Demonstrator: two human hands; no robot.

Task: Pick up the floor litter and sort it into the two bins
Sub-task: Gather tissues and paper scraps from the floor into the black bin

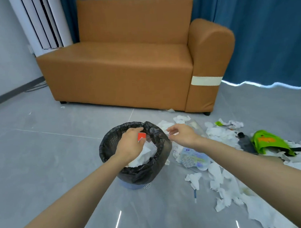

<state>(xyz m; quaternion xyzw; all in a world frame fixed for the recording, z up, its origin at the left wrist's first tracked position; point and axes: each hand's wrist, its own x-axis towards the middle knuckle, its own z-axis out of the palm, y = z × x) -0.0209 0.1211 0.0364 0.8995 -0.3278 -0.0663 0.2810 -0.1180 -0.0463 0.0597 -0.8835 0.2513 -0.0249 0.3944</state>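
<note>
A tan sofa (pixel 125 67) stands against a blue curtain (pixel 265 34). On the grey floor (pixel 60 155) before it sits a bin (pixel 110 143), its base mostly hidden by the black liner's overhang, with white paper (pixel 147 154) inside. Litter spreads to its right: tissues (pixel 220 178), a blurred green bag (pixel 267 141) and a printed plastic pack (pixel 193 159). The left hand (pixel 130 145) hangs over the bin, fingers curled round a red-and-white scrap (pixel 142 136), perhaps a cup, mostly hidden. The right hand (pixel 182 134) hovers beside the rim, loosely spread and holding nothing.
</note>
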